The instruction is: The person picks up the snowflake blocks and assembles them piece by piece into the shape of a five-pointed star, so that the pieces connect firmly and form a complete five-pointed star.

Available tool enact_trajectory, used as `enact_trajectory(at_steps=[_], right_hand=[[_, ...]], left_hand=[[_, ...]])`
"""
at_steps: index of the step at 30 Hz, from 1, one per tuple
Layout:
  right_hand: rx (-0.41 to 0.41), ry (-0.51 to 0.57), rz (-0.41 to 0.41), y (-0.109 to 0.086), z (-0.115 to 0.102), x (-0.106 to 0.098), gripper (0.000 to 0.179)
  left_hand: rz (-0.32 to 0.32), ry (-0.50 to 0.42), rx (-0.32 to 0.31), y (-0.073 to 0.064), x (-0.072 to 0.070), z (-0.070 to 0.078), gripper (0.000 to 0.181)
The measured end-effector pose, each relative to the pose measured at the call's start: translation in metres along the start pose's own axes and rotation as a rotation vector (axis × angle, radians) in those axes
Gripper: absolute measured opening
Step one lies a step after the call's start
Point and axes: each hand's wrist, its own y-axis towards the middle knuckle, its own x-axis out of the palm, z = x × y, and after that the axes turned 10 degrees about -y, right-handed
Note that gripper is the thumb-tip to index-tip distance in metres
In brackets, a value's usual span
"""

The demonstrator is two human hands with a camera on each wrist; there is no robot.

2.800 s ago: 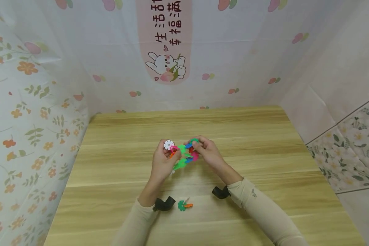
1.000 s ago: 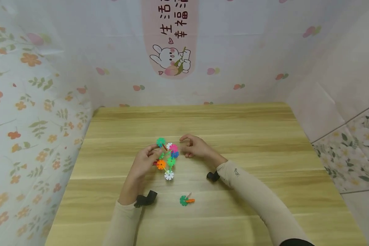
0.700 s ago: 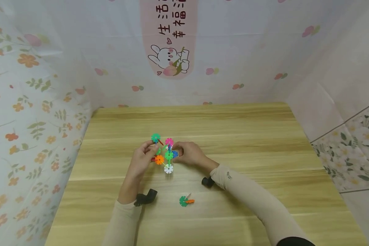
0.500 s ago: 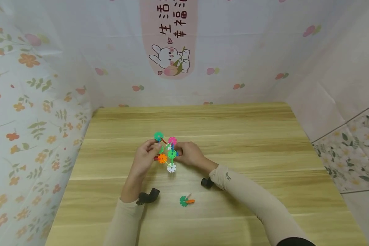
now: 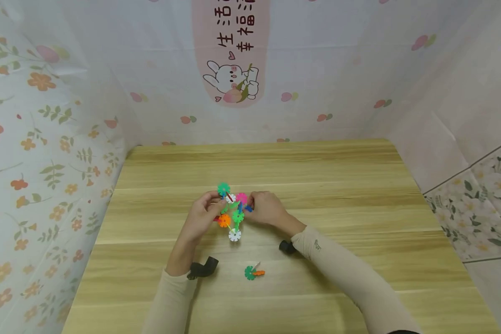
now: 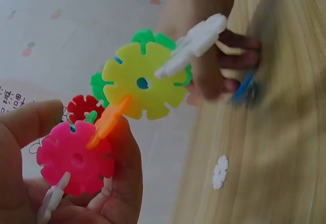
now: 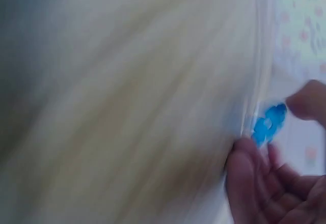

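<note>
My left hand (image 5: 200,215) holds a structure of slotted plastic snowflake discs (image 5: 224,220) above the table, in green, orange, white, pink and other colours. In the left wrist view, thumb and fingers are around its near end, by a pink disc (image 6: 76,158); a yellow disc (image 6: 142,81) sticks out farther, with a white disc (image 6: 193,46) slotted into it. Just right of the structure, my right hand (image 5: 269,208) pinches a single blue disc (image 5: 249,208). That blue disc (image 7: 270,123) shows between thumb and fingertips in the blurred right wrist view, apart from the structure.
A small joined cluster, a green disc (image 5: 250,272) with orange and white ones, lies on the wooden table (image 5: 338,176) nearer the body. Black curved pieces (image 5: 203,269) sit at both wrists. Printed cloth (image 5: 317,60) hangs behind and at the sides.
My right hand, about a second ago apart from the structure, has taken hold of the blue disc at its right side and drawn it slightly right, off the structure. The left hand keeps its grip.
</note>
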Motion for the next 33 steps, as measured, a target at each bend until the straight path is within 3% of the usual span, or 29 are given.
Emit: enact_trajectory(at_steps=[2, 5, 9, 13, 18, 22, 29, 33], right_hand=[[0.031, 0.007, 0.013, -0.004, 0.008, -0.003, 0.021], [-0.007, 0.035, 0.005, -0.008, 0.015, -0.007, 0.023], [-0.088, 0.033, -0.080, -0.013, 0.017, -0.009, 0.045], [-0.106, 0.012, -0.157, -0.020, 0.020, -0.010, 0.045], [-0.140, 0.028, -0.121, -0.023, 0.022, -0.009, 0.028], [-0.141, -0.020, -0.119, -0.027, 0.024, -0.011, 0.037], [-0.141, -0.039, -0.099, -0.030, 0.028, -0.013, 0.030], [-0.146, -0.123, -0.106, -0.028, 0.025, -0.012, 0.028]], left_hand=[[-0.028, 0.007, -0.002, 0.000, 0.000, -0.001, 0.042], [-0.033, 0.002, 0.003, 0.001, 0.000, -0.002, 0.039], [-0.037, 0.010, 0.010, 0.002, 0.002, -0.001, 0.036], [-0.032, 0.026, -0.001, 0.002, 0.005, 0.001, 0.028], [0.016, 0.046, 0.003, 0.002, 0.009, 0.002, 0.020], [0.013, 0.062, -0.007, 0.001, 0.013, 0.002, 0.020], [-0.009, 0.100, -0.004, 0.003, 0.013, 0.001, 0.044], [-0.004, 0.120, 0.003, 0.004, 0.017, 0.001, 0.042]])
